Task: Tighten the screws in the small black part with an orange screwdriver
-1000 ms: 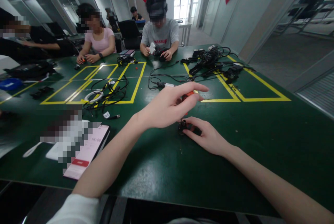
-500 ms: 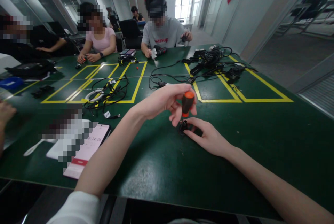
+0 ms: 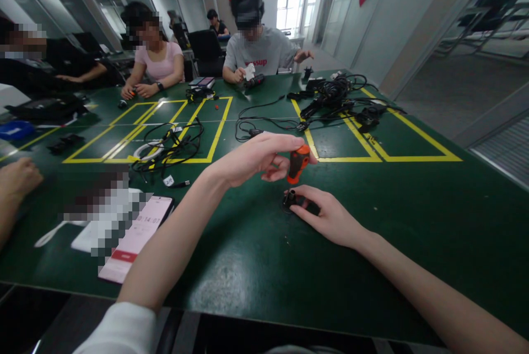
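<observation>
My left hand [image 3: 268, 161] grips the top of an orange and black screwdriver [image 3: 298, 164], its handle standing nearly upright. The screwdriver's lower end points down at a small black part [image 3: 290, 198] on the green table [image 3: 248, 255]. Thumb and fingers of my right hand [image 3: 324, 211] pinch that black part from the right and keep it against the tabletop. Its exact kind is too small to make out, though a short round post rises from it. The screwdriver's tip is hard to see.
Left of my forearm lies a phone [image 3: 136, 238] with a lit screen. Tangled black cables [image 3: 177, 145] lie ahead of it, and a bigger cable heap [image 3: 339, 95] sits far right. Yellow tape [image 3: 215, 139] marks the table. Co-workers sit opposite; another person's hand [image 3: 20, 178] rests at the left edge.
The screwdriver handle has turned a little in my left hand, whose fingers have shifted around it. My right hand stays put. The co-worker opposite has let go of a black item, now on the table.
</observation>
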Demonstrator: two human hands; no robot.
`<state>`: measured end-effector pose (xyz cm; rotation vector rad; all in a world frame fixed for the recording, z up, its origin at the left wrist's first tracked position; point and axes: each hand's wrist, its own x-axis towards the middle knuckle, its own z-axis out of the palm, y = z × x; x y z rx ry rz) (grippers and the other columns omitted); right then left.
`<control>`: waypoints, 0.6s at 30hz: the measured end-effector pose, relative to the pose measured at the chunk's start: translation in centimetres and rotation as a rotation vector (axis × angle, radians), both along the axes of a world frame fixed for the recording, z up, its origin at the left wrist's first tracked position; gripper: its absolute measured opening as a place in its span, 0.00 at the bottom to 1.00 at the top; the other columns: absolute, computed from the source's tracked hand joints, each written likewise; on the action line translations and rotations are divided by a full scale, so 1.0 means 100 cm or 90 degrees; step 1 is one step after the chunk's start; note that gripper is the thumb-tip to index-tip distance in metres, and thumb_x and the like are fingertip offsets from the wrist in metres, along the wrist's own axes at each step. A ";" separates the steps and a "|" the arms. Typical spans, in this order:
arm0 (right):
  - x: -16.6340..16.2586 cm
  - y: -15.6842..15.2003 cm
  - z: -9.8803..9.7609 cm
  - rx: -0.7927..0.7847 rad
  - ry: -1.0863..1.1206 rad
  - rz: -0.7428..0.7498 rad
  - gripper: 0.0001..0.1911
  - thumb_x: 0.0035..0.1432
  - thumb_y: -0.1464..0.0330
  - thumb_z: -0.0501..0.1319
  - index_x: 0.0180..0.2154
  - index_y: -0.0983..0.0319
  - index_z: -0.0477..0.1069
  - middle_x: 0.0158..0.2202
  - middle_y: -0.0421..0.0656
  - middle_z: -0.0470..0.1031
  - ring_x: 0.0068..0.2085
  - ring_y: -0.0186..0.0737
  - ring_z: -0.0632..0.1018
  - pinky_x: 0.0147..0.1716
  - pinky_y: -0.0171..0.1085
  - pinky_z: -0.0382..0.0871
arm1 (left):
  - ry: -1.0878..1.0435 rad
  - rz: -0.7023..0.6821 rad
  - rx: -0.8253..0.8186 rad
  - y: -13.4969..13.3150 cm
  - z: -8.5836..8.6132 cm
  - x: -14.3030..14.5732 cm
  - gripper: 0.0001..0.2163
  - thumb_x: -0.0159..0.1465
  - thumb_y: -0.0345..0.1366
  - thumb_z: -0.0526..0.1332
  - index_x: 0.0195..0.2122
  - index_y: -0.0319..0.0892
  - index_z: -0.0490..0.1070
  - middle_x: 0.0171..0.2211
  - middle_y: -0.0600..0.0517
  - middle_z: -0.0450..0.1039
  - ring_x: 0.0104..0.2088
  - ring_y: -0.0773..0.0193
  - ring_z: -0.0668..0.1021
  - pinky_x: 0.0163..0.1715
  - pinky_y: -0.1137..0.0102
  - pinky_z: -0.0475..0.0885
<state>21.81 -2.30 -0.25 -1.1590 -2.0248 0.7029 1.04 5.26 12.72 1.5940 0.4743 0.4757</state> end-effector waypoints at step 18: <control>-0.001 0.000 -0.003 0.002 0.003 0.000 0.11 0.67 0.66 0.61 0.50 0.60 0.75 0.46 0.48 0.82 0.39 0.43 0.81 0.38 0.41 0.79 | -0.054 0.048 -0.035 0.001 -0.001 0.000 0.15 0.58 0.44 0.73 0.35 0.37 0.76 0.30 0.51 0.76 0.24 0.73 0.70 0.23 0.75 0.63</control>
